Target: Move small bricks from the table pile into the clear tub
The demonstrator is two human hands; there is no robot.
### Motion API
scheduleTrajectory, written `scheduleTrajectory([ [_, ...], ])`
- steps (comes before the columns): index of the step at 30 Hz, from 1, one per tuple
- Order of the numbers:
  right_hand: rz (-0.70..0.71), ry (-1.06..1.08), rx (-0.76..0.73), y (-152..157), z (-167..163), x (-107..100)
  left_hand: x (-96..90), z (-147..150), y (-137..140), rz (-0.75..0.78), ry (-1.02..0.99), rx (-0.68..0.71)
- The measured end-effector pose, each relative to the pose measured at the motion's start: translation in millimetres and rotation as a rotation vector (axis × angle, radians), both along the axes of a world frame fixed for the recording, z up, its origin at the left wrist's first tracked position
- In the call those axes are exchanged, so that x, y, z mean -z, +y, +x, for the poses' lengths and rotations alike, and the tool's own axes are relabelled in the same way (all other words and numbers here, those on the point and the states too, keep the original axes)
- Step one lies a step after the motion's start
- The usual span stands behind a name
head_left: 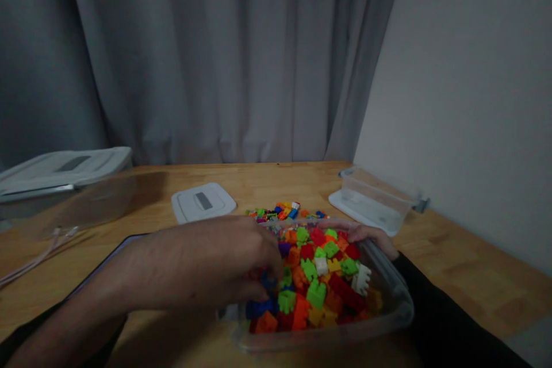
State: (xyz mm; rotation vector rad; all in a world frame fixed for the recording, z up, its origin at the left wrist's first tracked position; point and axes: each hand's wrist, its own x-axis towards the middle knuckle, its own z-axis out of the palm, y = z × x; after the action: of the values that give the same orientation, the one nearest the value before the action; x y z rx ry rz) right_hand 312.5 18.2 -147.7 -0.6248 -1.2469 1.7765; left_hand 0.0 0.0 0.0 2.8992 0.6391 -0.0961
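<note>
Mixed bricks at close quarters on a wooden counter (254,178). A clear box (399,299) is standing lidless before the person, and a dense load of coloured bricks (317,276) is filling much of it. The right hand (373,236) is gripping the box's far right rim, its fingers lying over the edge. The left hand (254,247) is resting over the left end of the same box, fingers curving downward among the bricks; its fingertips are hiding from view, so whether they are pinching a brick cannot be told.

Handling is apparently going on rather than finishing: a loose pile (284,211) of smaller-looking bricks is lying on the counter just beyond the box, so pieces are occupying both places. How many are remaining to be handled cannot be judged.

Closing up is not yet being done here. A pale lid (204,202) is lying flat on the counter to the left of the pile, and a second clear container (375,198) is standing to the right, without a lid on top. At far left, a larger bin (64,169) is wearing its lid.
</note>
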Motion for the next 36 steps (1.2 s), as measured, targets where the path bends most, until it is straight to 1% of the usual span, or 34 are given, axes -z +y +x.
scheduleTrajectory([
  [2,0.000,-0.002,-0.009,2,2,2,-2.0,3,10,-0.014,-0.006,-0.033],
  [4,0.000,0.005,-0.006,1,1,0,-0.8,5,25,-0.011,-0.063,-0.078],
  [8,-0.025,-0.002,0.002,-3,-2,-7,6.5,8,65,-0.020,-0.210,-0.114],
  [10,-0.029,-0.011,0.012,-3,-3,-9,9.7,13,86,-0.067,-0.269,-0.122],
  [14,-0.018,0.001,0.005,1,-1,-6,16.3,26,128,-0.106,-0.402,-0.150],
  [17,-0.013,-0.005,0.006,3,1,-2,26.4,32,160,-0.100,-0.443,-0.211],
  [21,0.027,-0.012,0.020,3,1,-3,48.1,35,195,-0.069,-0.488,-0.324],
  [25,-0.018,-0.009,0.011,1,-1,-5,69.6,39,219,-0.060,-0.478,-0.394],
  [29,-0.007,-0.035,0.018,2,1,-5,84.9,44,237,-0.010,-0.446,-0.487],
  [33,0.008,-0.045,0.015,3,2,-5,102.0,49,245,0.003,-0.416,-0.507],
  [36,0.023,-0.041,0.023,3,0,-5,116.5,54,248,-0.013,-0.345,-0.520],
])
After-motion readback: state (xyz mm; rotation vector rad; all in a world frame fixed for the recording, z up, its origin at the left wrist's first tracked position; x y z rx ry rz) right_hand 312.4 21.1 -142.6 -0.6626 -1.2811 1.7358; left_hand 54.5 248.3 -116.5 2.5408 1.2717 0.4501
